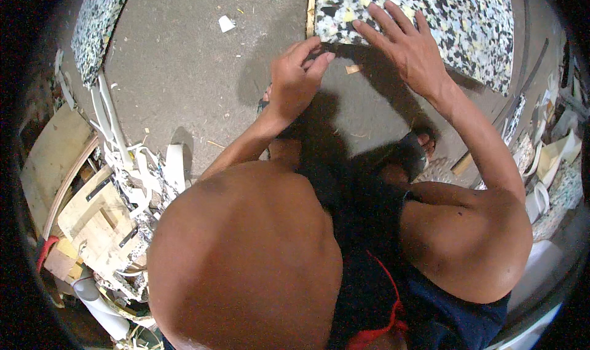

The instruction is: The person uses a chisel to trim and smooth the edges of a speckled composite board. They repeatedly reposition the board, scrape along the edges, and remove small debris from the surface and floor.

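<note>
A speckled foam sheet (467,24), black, white and pale yellow, extends beyond the top edge. A thin wooden strip (311,12) runs along its left edge. My right hand (405,52) rests on the sheet near its front edge, palm down with the fingers spread. At the sheet's near left corner is my left hand (295,76), its fingers curled and the thumb close to the index finger. The index fingertip is by the end of the wooden strip. Whether anything is pinched there, I cannot tell.
Another speckled foam piece (101,27) stands at the far left. Wooden boards (98,218) and white strip scraps (132,165) are heaped on the left. More scraps (538,196) lie at the right. A white chip (226,23) and a small wood piece (353,69) lie on the floor.
</note>
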The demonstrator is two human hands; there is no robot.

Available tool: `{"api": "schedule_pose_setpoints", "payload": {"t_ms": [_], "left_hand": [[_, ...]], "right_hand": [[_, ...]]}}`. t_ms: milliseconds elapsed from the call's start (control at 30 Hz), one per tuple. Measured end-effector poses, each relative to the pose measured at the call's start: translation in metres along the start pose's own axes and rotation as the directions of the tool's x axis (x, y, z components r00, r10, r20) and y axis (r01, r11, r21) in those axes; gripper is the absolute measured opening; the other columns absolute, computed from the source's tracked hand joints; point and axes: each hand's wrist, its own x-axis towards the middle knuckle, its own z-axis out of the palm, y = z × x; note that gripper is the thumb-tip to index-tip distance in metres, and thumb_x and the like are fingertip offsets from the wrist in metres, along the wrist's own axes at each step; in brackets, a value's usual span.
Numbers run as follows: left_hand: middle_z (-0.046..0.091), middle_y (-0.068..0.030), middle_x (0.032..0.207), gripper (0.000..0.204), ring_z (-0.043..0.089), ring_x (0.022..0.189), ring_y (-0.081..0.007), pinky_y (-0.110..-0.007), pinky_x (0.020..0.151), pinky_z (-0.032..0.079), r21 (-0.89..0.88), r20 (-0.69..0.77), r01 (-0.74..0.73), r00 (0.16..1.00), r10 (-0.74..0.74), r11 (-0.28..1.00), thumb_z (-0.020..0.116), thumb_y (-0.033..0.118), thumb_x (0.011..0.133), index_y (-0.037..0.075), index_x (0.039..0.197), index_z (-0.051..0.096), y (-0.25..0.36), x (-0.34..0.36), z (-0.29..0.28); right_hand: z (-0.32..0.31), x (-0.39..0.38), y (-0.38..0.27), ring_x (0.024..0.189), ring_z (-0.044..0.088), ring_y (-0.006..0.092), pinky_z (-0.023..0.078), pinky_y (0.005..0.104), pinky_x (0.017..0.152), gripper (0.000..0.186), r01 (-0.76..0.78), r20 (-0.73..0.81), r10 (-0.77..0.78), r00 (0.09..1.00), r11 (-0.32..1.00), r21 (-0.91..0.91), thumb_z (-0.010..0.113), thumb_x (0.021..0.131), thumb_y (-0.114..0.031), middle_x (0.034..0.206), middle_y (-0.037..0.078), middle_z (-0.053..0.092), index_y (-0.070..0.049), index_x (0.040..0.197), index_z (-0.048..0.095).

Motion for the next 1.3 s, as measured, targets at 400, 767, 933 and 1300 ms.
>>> {"api": "schedule_pose_setpoints", "payload": {"t_ms": [400,767,933,1300], "left_hand": [[0.065,-0.0159,0.123,0.053,0.059,0.11,-0.0378,-0.045,0.091,0.052,0.658,0.238,-0.455,0.882,0.408,0.6,0.078,0.028,0.087,0.01,0.135,0.064,-0.005,0.037,-0.024],[0.055,-0.0191,0.141,0.073,0.054,0.123,-0.0414,-0.051,0.095,0.049,0.696,0.297,-0.434,0.899,0.322,0.571,0.081,0.034,0.083,0.014,0.147,0.053,-0.003,0.038,-0.031],[0.052,-0.0201,0.146,0.073,0.051,0.131,-0.0443,-0.051,0.105,0.046,0.579,0.293,-0.453,0.891,0.346,0.678,0.084,0.031,0.08,0.011,0.144,0.056,-0.007,0.046,-0.033],[0.045,-0.0142,0.158,0.076,0.035,0.148,-0.0428,-0.059,0.118,0.03,0.581,0.546,-0.742,0.66,0.516,0.334,0.081,0.032,0.082,0.01,0.149,0.051,-0.023,0.07,-0.043]], "right_hand": [[0.008,-0.002,-0.023,0.146,0.037,0.0383,0.037,0.0699,0.104,0.068,-0.111,0.0,0.111,0.994,0.988,0.103,0.066,0.09,-0.017,0.159,0.011,0.039,-0.026,0.154,0.044],[0.018,0.006,-0.026,0.143,0.039,0.0387,0.034,0.0716,0.105,0.074,-0.165,-0.066,0.18,0.981,0.968,0.188,0.072,0.085,-0.019,0.158,0.014,0.041,-0.025,0.154,0.045],[0.009,0.009,-0.024,0.143,0.041,0.0383,0.034,0.072,0.108,0.072,-0.148,-0.088,0.173,0.981,0.96,0.238,0.073,0.085,-0.022,0.157,0.014,0.043,-0.024,0.152,0.046],[0.014,0.022,0.012,0.149,0.03,0.0415,0.033,0.0715,0.11,0.065,0.009,-0.058,0.006,0.998,0.965,0.263,0.067,0.097,-0.038,0.159,0.017,0.037,-0.021,0.154,0.043]]}}
